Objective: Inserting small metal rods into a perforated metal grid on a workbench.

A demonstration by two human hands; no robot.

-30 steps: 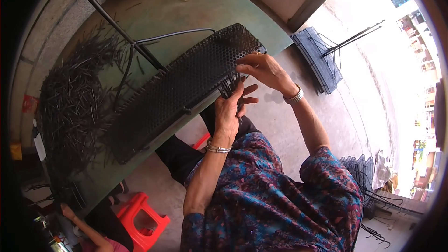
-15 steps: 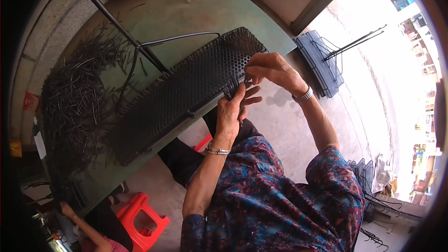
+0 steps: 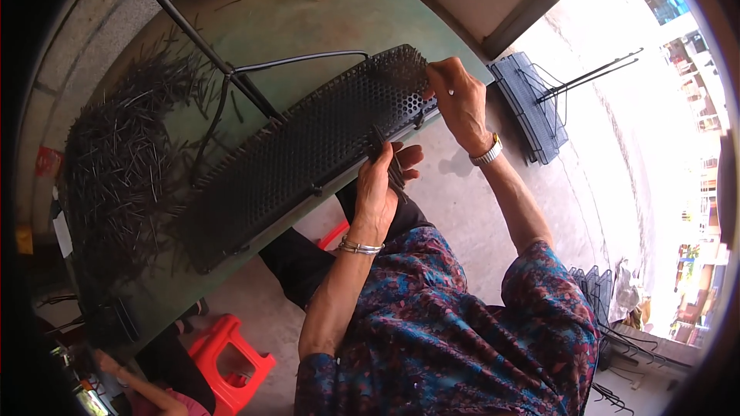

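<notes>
A long black panel (image 3: 301, 146) full of small round holes lies slantwise on the green table, with short spikes along its far edge. My left hand (image 3: 375, 194) is closed around a bunch of thin dark strips (image 3: 396, 176), just off the panel's near edge. At the panel's right end, my right hand (image 3: 462, 106) has its fingers pinched together by the rim. What sits between those fingertips, if anything, is hidden. A big heap of similar dark strips (image 3: 123, 162) covers the table's left part.
A black metal pole (image 3: 181, 23) with bent rods rises from the panel's far side. The green table (image 3: 362, 4) curves away behind. Another perforated panel with rods (image 3: 528, 104) stands on the floor at right. A red stool (image 3: 231, 358) and another person's arm (image 3: 142, 389) are at lower left.
My right hand has left the strips by my left hand and moved right and up to the panel's right end. My left hand has shifted little and still holds the bunch.
</notes>
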